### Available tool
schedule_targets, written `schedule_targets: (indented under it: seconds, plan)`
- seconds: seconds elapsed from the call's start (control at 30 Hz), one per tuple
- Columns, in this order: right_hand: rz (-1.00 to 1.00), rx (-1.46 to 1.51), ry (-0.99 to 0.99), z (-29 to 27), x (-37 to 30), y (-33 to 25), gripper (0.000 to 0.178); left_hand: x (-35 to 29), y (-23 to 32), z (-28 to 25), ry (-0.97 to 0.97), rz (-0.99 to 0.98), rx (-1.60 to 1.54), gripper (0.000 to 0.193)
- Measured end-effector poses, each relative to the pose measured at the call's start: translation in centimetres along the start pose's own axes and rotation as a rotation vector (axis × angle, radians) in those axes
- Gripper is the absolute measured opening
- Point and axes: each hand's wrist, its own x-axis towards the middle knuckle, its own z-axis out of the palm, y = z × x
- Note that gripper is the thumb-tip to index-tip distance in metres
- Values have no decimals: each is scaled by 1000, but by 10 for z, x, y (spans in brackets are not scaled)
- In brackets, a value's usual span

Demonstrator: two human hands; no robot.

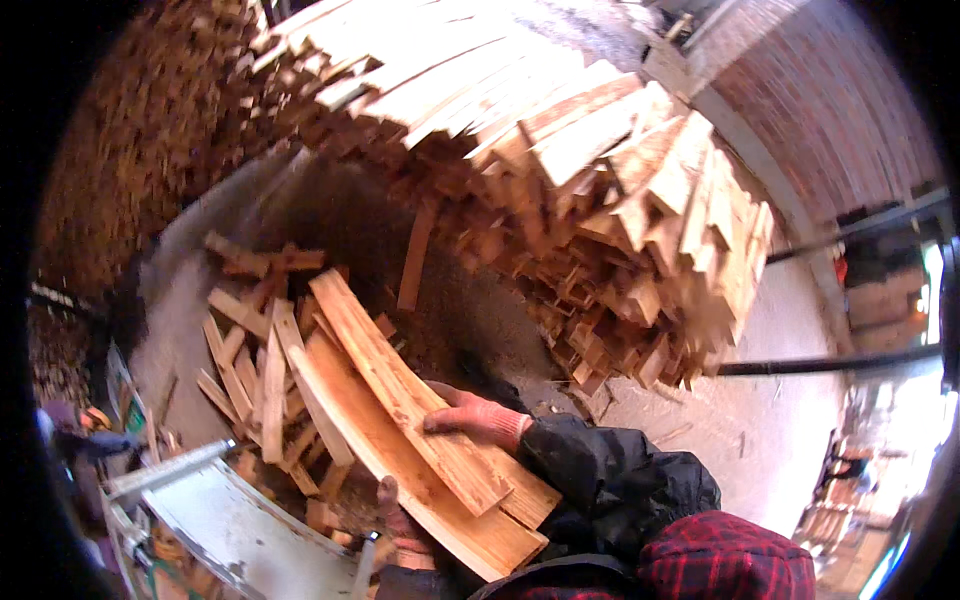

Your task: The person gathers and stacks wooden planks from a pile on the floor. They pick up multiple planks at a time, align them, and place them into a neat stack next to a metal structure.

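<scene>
I log the right hand point(478, 418) closed over the boards point(440, 440) at their right edge, probably to keep the overlapping pieces together. The left hand point(404, 532) meets their near left edge, presumably as support; its full grip I cannot tell. Near left: metal table point(250, 530). Beyond: loose sticks point(272, 395). Far: stacked timber point(600, 150).

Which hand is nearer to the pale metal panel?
Left. The left hand is just right of the metal panel; the right hand is farther off, on the boards.
</scene>
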Motion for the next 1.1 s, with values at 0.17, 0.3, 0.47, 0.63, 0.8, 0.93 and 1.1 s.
schedule_targets:
  seconds: [0.17,0.3,0.47,0.63,0.8,0.93,1.1]
  plan:
    - [-358,-61,78,43,-55,-100,102,-9,79,67,-127,80,357,95]
    - [-726,42,178,71,-79,-180,103,38,162,92,-221,104,614,85]
    - [-1018,203,261,22,-74,-284,106,162,225,298,-614,403,1096,99]
    - [-1117,208,395,-50,-57,-391,81,215,226,498,-841,376,1381,121]
    - [-660,-674,999,-151,-43,-393,68,357,177,460,-551,399,2093,119]
    - [-791,-985,1056,-191,-30,-437,62,395,164,439,-314,408,2172,105]
    - [-897,-1701,686,-181,85,-480,54,355,166,422,-275,230,2147,62]
